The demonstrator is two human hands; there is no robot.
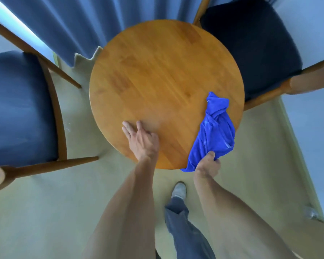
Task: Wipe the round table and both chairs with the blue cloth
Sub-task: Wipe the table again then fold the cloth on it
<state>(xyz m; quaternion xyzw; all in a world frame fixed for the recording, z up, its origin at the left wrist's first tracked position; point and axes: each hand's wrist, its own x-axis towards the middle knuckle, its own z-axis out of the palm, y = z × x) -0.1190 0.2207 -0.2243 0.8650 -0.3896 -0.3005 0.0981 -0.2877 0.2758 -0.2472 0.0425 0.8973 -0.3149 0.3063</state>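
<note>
A round wooden table (157, 71) stands in the middle of the view. The blue cloth (214, 131) lies crumpled on its near right part and hangs over the rim. My right hand (208, 163) is shut on the cloth's near end at the table's edge. My left hand (140, 137) rests flat on the near left part of the tabletop, fingers apart, holding nothing. A chair with a blue seat (17, 109) stands to the left of the table. A second chair with a dark seat (251, 43) stands at the back right.
Blue curtains (73, 25) hang behind the table. The floor (54, 212) is pale. My leg and grey shoe (179, 189) stand just below the table's near edge. A wall (316, 128) runs along the right side.
</note>
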